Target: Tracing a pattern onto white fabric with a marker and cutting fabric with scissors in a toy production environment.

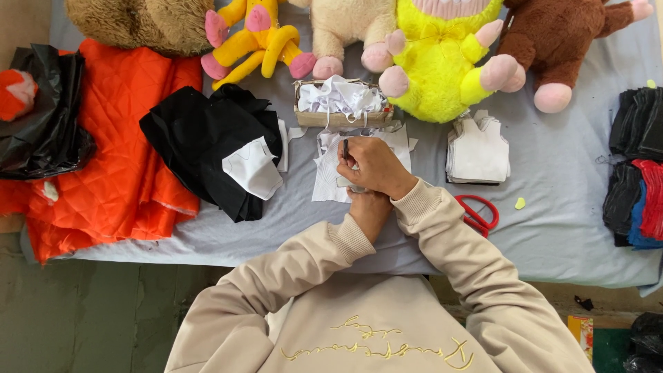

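Observation:
My right hand (376, 166) is closed on a dark pen (346, 149), its tip on a white fabric piece (324, 176) lying on the grey-covered table (559, 221). My left hand (369, 211) sits just below and partly under the right hand, pressing on the lower edge of the white piece; its fingers are mostly hidden. Right behind the fabric stands a small cardboard box (338, 116) stuffed with white fabric scraps.
A stack of white cut pieces (478, 153) and red-handled scissors (476, 213) lie to the right. Black fabric (200, 138) and orange quilted fabric (117, 145) lie left. Several plush toys (442, 62) line the far edge. Dark, red and blue fabric stacks (639, 173) sit far right.

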